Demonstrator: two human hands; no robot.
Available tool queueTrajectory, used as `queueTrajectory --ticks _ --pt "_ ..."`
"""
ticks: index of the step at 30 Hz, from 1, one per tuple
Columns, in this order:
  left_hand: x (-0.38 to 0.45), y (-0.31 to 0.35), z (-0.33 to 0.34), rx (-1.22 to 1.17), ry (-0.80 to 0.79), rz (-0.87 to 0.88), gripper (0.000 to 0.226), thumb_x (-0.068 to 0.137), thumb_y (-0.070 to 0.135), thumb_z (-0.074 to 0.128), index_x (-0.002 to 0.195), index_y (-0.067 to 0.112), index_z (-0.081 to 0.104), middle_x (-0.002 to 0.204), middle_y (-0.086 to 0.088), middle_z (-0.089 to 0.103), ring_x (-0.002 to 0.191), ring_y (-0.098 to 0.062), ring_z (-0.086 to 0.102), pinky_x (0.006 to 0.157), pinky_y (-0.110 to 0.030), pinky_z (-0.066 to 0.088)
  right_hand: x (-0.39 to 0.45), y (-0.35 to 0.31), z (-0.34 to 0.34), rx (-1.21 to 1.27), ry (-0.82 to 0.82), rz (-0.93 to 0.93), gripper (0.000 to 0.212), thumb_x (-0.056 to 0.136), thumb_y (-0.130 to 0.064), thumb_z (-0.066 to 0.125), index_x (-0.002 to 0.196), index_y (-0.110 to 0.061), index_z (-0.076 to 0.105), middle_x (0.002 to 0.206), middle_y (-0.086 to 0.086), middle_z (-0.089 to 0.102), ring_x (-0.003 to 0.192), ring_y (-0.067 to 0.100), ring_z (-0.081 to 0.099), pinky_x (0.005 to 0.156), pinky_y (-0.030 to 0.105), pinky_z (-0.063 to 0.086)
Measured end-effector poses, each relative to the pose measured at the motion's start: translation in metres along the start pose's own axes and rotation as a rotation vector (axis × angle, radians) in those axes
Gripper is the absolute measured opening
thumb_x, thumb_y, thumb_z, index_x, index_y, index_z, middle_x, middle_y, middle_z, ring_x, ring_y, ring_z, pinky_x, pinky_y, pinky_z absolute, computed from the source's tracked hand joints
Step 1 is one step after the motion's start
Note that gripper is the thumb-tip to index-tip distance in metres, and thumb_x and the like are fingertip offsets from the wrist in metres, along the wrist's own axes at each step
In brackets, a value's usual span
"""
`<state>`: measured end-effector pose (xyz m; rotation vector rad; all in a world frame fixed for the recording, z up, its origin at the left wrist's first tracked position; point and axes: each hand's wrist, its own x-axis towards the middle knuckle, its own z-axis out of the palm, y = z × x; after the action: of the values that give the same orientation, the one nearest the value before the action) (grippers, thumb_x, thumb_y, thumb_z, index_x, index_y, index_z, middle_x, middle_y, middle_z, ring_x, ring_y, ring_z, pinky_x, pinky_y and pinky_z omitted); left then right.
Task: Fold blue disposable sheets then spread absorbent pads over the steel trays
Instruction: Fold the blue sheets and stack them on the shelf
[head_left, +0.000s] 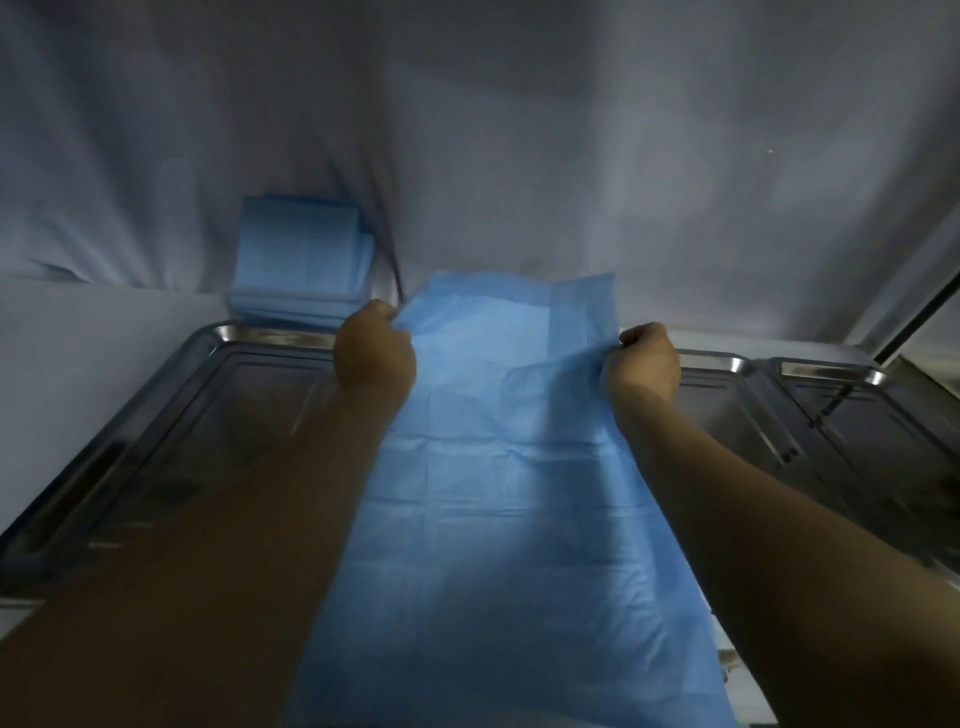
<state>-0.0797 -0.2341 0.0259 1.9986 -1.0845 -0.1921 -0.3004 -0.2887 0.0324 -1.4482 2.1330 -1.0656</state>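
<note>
Steel trays: 2, the large tray (171, 415) left of the small tray (852, 410), side by side.
Blue pads spread out: 1, the open pad (498, 493) lying across the large tray.
Stacks of folded blue sheets: 1, the stack (301, 265) behind the large tray's far left corner; sheet count cannot be told.
Hands: 2, left hand (375, 349) and right hand (643, 360), both at the open pad's far edge.
White backdrop cloths: 1, the cloth (519, 130) behind the large tray.
</note>
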Motion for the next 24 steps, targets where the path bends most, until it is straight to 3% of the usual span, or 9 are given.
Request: queueTrajectory --ticks 2,5,7,10,13,15,18,20,24 --pt "-0.016 0.0 0.001 0.012 -0.012 0.04 0.045 0.084 0.007 0.06 0.127 0.008 0.048 0.13 -0.018 0.045 0.114 -0.036 0.05 0.093 -0.039 0.04 -0.012 0.002 -0.003 -0.045 -0.012 -0.023 0.029 0.09 -0.008 0.046 0.118 -0.009 0.053 0.123 0.014 0.057 0.115 0.033 0.053 0.09 0.034 0.042" --pt "-0.046 -0.001 0.009 0.094 -0.096 0.242 0.03 0.084 0.009 0.06 0.113 0.009 0.057 0.122 -0.014 0.047 0.11 -0.034 0.052 0.092 -0.04 0.042 -0.044 0.012 0.005 -0.112 -0.02 -0.218 0.027 0.089 -0.01 0.049 0.114 -0.013 0.059 0.123 0.013 0.052 0.113 0.031 0.053 0.089 0.035 0.043" --pt "-0.072 -0.003 0.012 0.222 -0.248 0.32 0.02 0.087 0.019 0.058 0.105 0.012 0.064 0.117 -0.011 0.052 0.112 -0.031 0.052 0.09 -0.04 0.047 -0.074 0.02 0.011 -0.113 -0.164 -0.395 0.026 0.089 -0.011 0.049 0.112 -0.014 0.063 0.121 0.012 0.054 0.112 0.029 0.054 0.089 0.035 0.043" --pt "-0.102 -0.017 0.005 0.419 -0.356 0.363 0.031 0.091 0.031 0.054 0.116 0.016 0.063 0.124 -0.007 0.052 0.121 -0.028 0.044 0.096 -0.039 0.045 -0.104 0.041 0.012 -0.319 -0.416 -0.613 0.032 0.093 -0.024 0.048 0.122 -0.019 0.061 0.131 0.007 0.051 0.122 0.027 0.049 0.099 0.035 0.04" --pt "-0.113 -0.038 -0.014 0.476 -0.37 0.398 0.028 0.092 0.025 0.051 0.115 0.015 0.063 0.122 -0.007 0.056 0.117 -0.029 0.046 0.096 -0.038 0.044 -0.1 0.058 -0.002 -0.569 -0.448 -0.461 0.04 0.096 -0.03 0.042 0.135 -0.027 0.048 0.147 0.0 0.037 0.134 0.023 0.038 0.111 0.037 0.03" --pt "-0.118 -0.046 -0.028 0.422 -0.354 0.401 0.025 0.087 0.02 0.054 0.106 0.011 0.068 0.117 -0.01 0.061 0.11 -0.032 0.053 0.095 -0.038 0.044 -0.101 0.059 -0.013 -0.543 -0.385 -0.318 0.042 0.096 -0.029 0.039 0.137 -0.023 0.046 0.148 0.004 0.035 0.134 0.027 0.037 0.111 0.039 0.032" --pt "-0.14 -0.042 -0.046 0.297 -0.378 0.428 0.03 0.086 0.024 0.051 0.103 0.008 0.071 0.116 -0.012 0.063 0.111 -0.033 0.055 0.095 -0.036 0.046 -0.13 0.05 -0.019 -0.489 -0.567 -0.602 0.043 0.092 -0.038 0.05 0.134 -0.029 0.051 0.148 0.001 0.037 0.136 0.023 0.036 0.11 0.036 0.035" --pt "-0.152 -0.045 -0.056 0.308 -0.463 0.391 0.025 0.088 0.018 0.055 0.107 0.011 0.071 0.119 -0.01 0.063 0.116 -0.029 0.055 0.097 -0.034 0.045 -0.149 0.053 -0.025 -0.554 -0.66 -0.556 0.044 0.089 -0.04 0.052 0.133 -0.036 0.05 0.149 -0.004 0.035 0.138 0.019 0.035 0.111 0.038 0.033" --pt "-0.17 -0.064 -0.077 0.211 -0.356 0.24 0.021 0.084 0.0 0.051 0.094 0.004 0.07 0.105 -0.014 0.065 0.104 -0.033 0.06 0.089 -0.038 0.048 -0.164 0.057 -0.046 -0.686 -0.457 -0.351 0.041 0.091 -0.021 0.049 0.132 -0.024 0.053 0.136 0.005 0.043 0.127 0.027 0.044 0.102 0.038 0.04"
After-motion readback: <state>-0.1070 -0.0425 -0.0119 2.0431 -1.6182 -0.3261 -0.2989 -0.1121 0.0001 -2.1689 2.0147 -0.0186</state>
